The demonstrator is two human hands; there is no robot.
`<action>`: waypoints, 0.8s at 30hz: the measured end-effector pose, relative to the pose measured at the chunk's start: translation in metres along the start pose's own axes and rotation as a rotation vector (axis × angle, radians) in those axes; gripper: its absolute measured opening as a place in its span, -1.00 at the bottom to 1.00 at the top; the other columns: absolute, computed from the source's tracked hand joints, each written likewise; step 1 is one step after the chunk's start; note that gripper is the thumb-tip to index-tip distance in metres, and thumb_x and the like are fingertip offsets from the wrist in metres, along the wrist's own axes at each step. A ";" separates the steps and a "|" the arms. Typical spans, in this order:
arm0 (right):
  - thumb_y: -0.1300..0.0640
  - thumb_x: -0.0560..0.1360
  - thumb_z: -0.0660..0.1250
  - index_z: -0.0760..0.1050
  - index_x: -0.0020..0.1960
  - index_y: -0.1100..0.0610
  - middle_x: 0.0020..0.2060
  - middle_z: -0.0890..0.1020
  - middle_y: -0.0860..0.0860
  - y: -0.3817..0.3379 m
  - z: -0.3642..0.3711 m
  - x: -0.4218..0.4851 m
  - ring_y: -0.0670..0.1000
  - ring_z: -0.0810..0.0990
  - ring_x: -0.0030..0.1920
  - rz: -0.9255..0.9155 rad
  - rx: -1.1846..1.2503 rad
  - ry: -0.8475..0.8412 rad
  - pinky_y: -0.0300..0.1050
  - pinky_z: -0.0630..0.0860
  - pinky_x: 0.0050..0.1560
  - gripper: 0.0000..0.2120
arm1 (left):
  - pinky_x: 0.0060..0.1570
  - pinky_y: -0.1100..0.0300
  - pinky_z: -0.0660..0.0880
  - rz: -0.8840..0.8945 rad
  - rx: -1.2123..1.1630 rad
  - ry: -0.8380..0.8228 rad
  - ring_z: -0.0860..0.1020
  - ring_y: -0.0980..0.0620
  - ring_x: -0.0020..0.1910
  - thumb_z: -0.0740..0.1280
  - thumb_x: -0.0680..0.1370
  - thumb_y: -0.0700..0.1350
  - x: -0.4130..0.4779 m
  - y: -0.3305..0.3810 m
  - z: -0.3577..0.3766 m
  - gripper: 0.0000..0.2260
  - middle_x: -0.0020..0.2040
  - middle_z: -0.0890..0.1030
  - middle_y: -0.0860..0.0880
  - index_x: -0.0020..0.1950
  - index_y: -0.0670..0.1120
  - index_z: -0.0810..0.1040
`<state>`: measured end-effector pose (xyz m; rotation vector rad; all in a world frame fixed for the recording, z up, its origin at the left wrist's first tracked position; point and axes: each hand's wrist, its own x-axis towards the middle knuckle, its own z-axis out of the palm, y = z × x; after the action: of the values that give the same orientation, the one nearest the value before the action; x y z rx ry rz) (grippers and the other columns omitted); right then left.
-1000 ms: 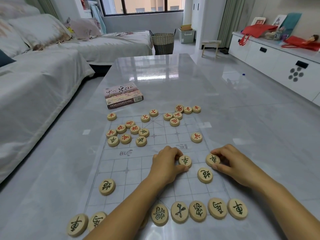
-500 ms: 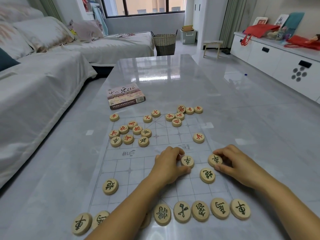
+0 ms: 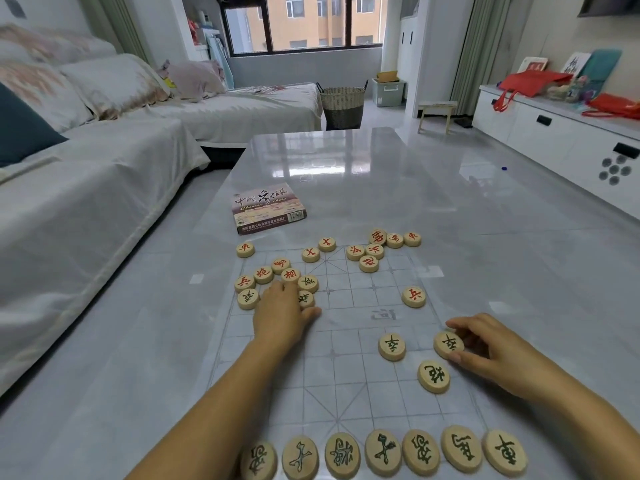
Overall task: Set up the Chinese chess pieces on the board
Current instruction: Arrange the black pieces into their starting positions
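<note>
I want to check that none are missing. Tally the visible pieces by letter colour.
Red pieces: 14
Dark pieces: 13
Total: 27
The left hand may hide more.

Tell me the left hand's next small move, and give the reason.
Probably: the left hand pinches the green-lettered piece right beside it and draws it to the near half. That piece lies among red-lettered pieces on the far side, while a matching piece sits nearer and the right hand pinches its twin in the same row.
</note>
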<state>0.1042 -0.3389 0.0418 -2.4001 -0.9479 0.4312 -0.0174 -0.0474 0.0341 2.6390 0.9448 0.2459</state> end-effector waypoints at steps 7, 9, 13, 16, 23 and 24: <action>0.11 0.47 0.34 0.46 0.25 0.05 -0.01 0.49 -0.15 -0.018 -0.015 0.000 -0.16 0.49 0.01 -0.006 0.075 0.208 -0.27 0.38 -0.03 -0.65 | 0.11 0.09 0.45 0.150 -0.104 -0.234 0.44 -0.06 0.09 0.33 0.49 0.00 -0.016 -0.009 -0.014 -0.63 0.18 0.43 -0.06 0.28 0.03 0.40; 0.09 0.49 0.32 0.47 0.22 0.01 -0.03 0.50 -0.19 -0.039 -0.012 0.008 -0.20 0.48 -0.01 -0.060 0.060 0.214 -0.32 0.38 -0.08 -0.70 | 0.09 0.17 0.40 0.211 -0.111 -0.304 0.42 -0.02 0.08 0.34 0.49 -0.03 -0.026 -0.018 -0.019 -0.62 0.13 0.41 -0.02 0.29 0.08 0.40; 0.04 0.52 0.28 0.41 0.28 -0.01 0.06 0.43 -0.15 -0.097 0.014 0.046 -0.18 0.46 0.05 -0.199 -0.059 0.072 -0.36 0.37 0.03 -0.67 | 0.01 0.28 0.33 0.284 -0.141 -0.409 0.40 0.07 0.00 0.35 0.49 -0.07 -0.035 -0.040 -0.033 -0.62 0.04 0.36 0.05 0.29 0.12 0.41; 0.03 0.53 0.25 0.36 0.34 0.06 0.24 0.40 -0.01 -0.140 0.042 0.090 -0.04 0.47 0.18 -0.198 -0.134 -0.019 -0.14 0.42 0.19 -0.61 | -0.05 0.35 0.30 0.275 -0.192 -0.437 0.39 0.07 -0.02 0.36 0.49 -0.12 -0.034 -0.057 -0.041 -0.63 0.02 0.35 0.04 0.27 0.12 0.44; 0.05 0.55 0.18 0.36 0.31 0.12 0.29 0.35 0.16 -0.176 0.090 0.150 0.18 0.43 0.21 -0.041 -0.348 -0.038 0.03 0.44 0.16 -0.65 | -0.15 0.47 0.27 0.228 -0.340 -0.434 0.38 0.09 -0.05 0.36 0.48 -0.15 -0.033 -0.073 -0.044 -0.63 -0.02 0.33 0.04 0.26 0.10 0.46; 0.05 0.54 0.20 0.37 0.30 0.11 0.28 0.36 0.16 -0.176 0.090 0.150 0.18 0.44 0.19 -0.030 -0.352 -0.033 0.02 0.45 0.14 -0.65 | -0.14 0.47 0.27 0.225 -0.346 -0.439 0.38 0.09 -0.04 0.36 0.48 -0.15 -0.033 -0.073 -0.043 -0.63 0.00 0.34 0.03 0.27 0.10 0.46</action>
<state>0.0739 -0.0930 0.0540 -2.6929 -1.1541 0.3137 -0.0974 -0.0047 0.0464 2.3314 0.4195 -0.1102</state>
